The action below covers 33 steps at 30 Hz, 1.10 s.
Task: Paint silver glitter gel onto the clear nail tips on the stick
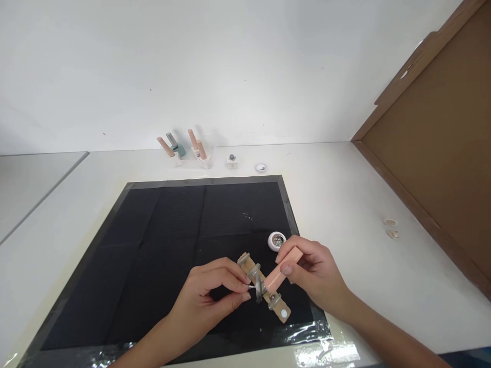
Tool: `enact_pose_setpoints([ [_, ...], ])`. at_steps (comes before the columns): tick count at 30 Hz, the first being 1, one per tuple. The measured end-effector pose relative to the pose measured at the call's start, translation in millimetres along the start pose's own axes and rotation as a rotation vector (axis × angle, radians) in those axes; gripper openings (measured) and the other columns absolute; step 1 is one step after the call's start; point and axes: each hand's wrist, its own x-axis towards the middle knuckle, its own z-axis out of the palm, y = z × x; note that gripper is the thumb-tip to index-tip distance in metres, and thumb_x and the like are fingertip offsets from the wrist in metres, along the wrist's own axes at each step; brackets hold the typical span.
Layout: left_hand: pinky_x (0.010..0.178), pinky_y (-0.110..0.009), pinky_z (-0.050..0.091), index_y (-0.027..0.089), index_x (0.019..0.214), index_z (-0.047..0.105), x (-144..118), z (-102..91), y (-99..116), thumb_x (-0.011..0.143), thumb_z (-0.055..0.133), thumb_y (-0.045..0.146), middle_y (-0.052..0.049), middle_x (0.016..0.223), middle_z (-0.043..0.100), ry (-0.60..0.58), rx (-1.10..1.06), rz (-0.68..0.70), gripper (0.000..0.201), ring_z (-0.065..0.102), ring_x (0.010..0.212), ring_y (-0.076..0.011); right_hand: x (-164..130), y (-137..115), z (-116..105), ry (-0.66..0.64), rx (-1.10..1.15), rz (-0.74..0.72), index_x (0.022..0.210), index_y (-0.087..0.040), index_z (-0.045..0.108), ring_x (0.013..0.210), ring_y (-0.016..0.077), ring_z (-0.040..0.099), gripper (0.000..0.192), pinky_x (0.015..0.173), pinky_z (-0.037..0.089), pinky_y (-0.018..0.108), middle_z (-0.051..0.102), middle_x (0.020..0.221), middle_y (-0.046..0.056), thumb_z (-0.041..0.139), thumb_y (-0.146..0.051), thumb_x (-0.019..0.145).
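In my right hand (312, 273) is a peach nail polish brush cap (283, 269), tilted, its lower end pointing down-left. That end meets or hovers just over a greyish false nail tip (258, 287); I cannot tell whether the bristles touch it. My left hand (218, 291) pinches a thin silvery stem (251, 287) beside this nail tip. Below and behind them, a wooden strip (283, 312) lies slanted on the black mat, with several more greyish nail tips along it. Just above my right hand stands a small round pot (276, 240) of shiny flakes.
The black mat (172, 230) is taped down on a white table. Along the wall stand several nail polish bottles (204, 161), a small square bottle (232, 161) and a round lid (261, 167). Two small beige pieces (391, 228) lie at right, near a cardboard panel (433, 153).
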Motion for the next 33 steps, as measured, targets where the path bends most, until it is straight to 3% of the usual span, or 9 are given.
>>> enact_pose_setpoints([
  [10,0.060,-0.021,0.054,0.015,0.072,0.069,0.0,-0.8,-3.8,0.071,0.066,-0.004,-0.005,0.075,0.070,-0.046,-0.005,0.102,0.019,0.067,0.066,-0.0132,2.8,-2.8,2.2,0.120,-0.145,-0.063,0.068,-0.020,0.058,0.047,0.0095,0.047,0.018,0.044,0.038,0.020,0.058,0.052,-0.004,0.063,-0.029,0.083],
  [16,0.059,-0.020,0.053,0.015,0.071,0.069,-0.7,-1.4,-2.8,0.071,0.066,-0.003,-0.005,0.075,0.069,-0.049,0.013,0.089,0.019,0.067,0.065,-0.0127,5.4,-7.1,0.0,0.244,-0.173,-0.106,0.071,-0.021,0.060,0.045,0.0087,0.045,0.016,0.042,0.038,0.019,0.056,0.052,-0.004,0.062,-0.029,0.084],
  [24,0.061,-0.022,0.054,0.016,0.073,0.069,-1.6,-1.9,-5.3,0.071,0.068,-0.001,-0.005,0.076,0.069,-0.049,0.037,0.065,0.017,0.067,0.067,-0.0139,-0.1,-3.4,0.1,-0.006,-0.090,-0.147,0.070,-0.020,0.059,0.043,0.0081,0.047,0.025,0.038,0.036,0.019,0.059,0.052,-0.004,0.062,-0.041,0.084],
  [33,0.060,-0.022,0.054,0.016,0.073,0.070,-2.1,-2.4,-5.6,0.072,0.067,0.000,-0.005,0.076,0.069,-0.081,0.028,0.075,0.017,0.067,0.066,-0.0138,3.4,-2.4,0.3,0.123,-0.168,-0.138,0.074,-0.021,0.059,0.047,0.0084,0.045,0.012,0.043,0.036,0.019,0.059,0.054,-0.005,0.063,-0.026,0.084],
])
